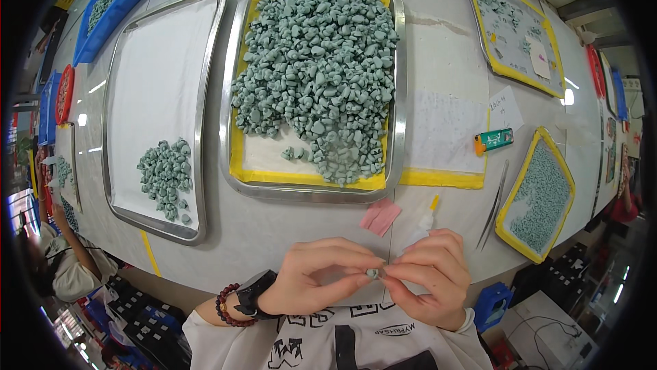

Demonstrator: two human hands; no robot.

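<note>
Head view: left hand (pixel 318 277) and right hand (pixel 428 274) pinch a small grey-green piece (pixel 372 273), orientation unclear.

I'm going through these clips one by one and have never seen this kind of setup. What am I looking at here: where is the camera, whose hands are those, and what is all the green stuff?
There is no machine here: a person works with two bare hands. The single picture comes from a wide fisheye camera worn on the person's head, looking down, so straight edges bend near the rim.

The left hand, with a dark watch and bead bracelet at the wrist, and the right hand meet at the fingertips and pinch one small grey-green piece between them.

On the pale table a steel tray holds a large heap of the same pieces on a yellow-edged sheet. The steel tray to its left holds a small pile. To the right lie tweezers, a green lighter and a pink slip.
</note>
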